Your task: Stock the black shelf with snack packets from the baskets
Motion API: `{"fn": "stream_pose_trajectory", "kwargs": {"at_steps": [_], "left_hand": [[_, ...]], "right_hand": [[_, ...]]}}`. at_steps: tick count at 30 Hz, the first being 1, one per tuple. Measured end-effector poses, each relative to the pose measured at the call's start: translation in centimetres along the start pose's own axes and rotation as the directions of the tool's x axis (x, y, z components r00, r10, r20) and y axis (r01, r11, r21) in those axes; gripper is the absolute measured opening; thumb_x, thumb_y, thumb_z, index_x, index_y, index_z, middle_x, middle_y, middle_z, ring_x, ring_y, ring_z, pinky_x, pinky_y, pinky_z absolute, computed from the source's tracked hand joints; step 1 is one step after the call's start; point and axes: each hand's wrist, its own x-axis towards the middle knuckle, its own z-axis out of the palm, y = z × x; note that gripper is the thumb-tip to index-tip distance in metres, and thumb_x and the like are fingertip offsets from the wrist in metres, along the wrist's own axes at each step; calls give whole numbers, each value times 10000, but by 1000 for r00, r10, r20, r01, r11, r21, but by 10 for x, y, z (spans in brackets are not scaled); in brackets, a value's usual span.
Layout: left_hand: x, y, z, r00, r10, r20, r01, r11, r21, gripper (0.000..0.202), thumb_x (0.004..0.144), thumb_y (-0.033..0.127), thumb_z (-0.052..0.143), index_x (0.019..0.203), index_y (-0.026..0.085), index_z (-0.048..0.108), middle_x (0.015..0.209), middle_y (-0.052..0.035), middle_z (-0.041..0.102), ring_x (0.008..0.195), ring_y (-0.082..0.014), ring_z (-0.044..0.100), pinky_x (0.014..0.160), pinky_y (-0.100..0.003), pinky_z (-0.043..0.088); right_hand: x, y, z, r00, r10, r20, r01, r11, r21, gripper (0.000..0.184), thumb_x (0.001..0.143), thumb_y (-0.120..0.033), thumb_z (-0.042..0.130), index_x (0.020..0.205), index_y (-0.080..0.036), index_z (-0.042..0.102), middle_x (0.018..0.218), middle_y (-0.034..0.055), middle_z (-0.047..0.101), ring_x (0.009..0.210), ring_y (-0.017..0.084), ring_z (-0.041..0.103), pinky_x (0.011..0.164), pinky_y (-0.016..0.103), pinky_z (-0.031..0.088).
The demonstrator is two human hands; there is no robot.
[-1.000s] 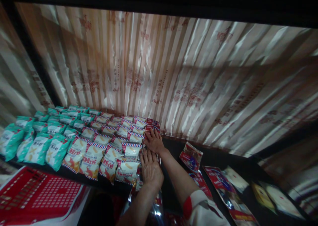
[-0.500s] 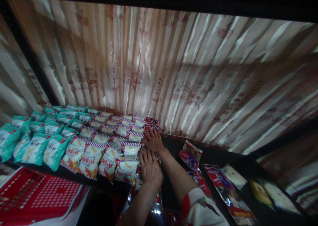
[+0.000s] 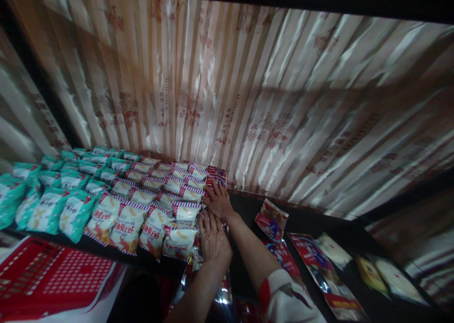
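My left hand [image 3: 214, 243] lies flat, fingers stretched, pressing on shiny packets that it mostly covers. Just beyond it, my right hand [image 3: 217, 202] is spread over the red packets [image 3: 215, 180] at the right end of the rows. Both hands are open. Beside their fingertips stand several rows of white snack bags [image 3: 129, 221] with striped red-and-blue edges. Farther left are rows of teal snack bags [image 3: 48, 210]. What lies directly beneath my palms is hidden.
A red plastic basket [image 3: 76, 275] sits at the lower left, in front of the black shelf [image 3: 244, 219]. On the right lie a small red packet [image 3: 272, 220], a long red packet [image 3: 324, 275], white packets [image 3: 335, 251] and a yellow one [image 3: 371, 274]. A pleated curtain [image 3: 213, 86] closes the back.
The view has shifted slightly, with the bags on the left sitting a little farther left and higher. Both hands stay pressed in nearly the same place on the packets.
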Motion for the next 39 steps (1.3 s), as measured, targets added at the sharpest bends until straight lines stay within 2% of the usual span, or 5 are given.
{"fn": "stream_pose_trajectory", "kwargs": {"at_steps": [12,19,26,34,39], "left_hand": [[0,-2,6,999,5,-45,-5,1000,-3,502,801,211,453,1283,79,507,1377,-185,444,1329,-325,314,1084,-511,253],[0,-1,-4,1000,8,-1,-8,999,-48,544,797,259,468,1299,51,481,1381,-179,442,1329,-327,311,1107,-483,221],[-2,1,-10,998,9,-56,-13,997,-80,556,778,245,481,1302,59,475,1389,-170,437,1333,-318,305,1112,-485,208],[-3,3,-16,998,3,-56,-10,993,-118,549,774,238,481,1293,60,484,1397,-160,430,1336,-321,300,1111,-489,214],[-4,4,-17,998,-9,-69,1,994,-109,534,797,222,465,1306,61,469,1408,-180,404,1340,-310,299,1111,-476,226]], "right_hand": [[2,0,3,1000,-6,-8,6,1000,-2,553,913,-499,332,1423,-290,298,1544,47,103,1412,268,30,1099,443,132],[1,0,-2,1000,5,-8,-5,1000,-18,563,906,-524,326,1425,-310,286,1544,41,115,1412,265,23,1098,452,111],[-1,-2,-12,1000,-3,-18,3,999,-36,570,898,-546,324,1421,-323,289,1538,53,151,1412,263,42,1093,473,91],[1,1,-15,999,-9,-43,7,999,-47,599,900,-524,334,1429,-246,292,1527,74,193,1411,260,61,1100,463,91],[0,5,-13,997,0,-72,1,1000,3,579,911,-510,312,1405,-211,351,1519,79,218,1410,247,82,1108,446,122]]}}
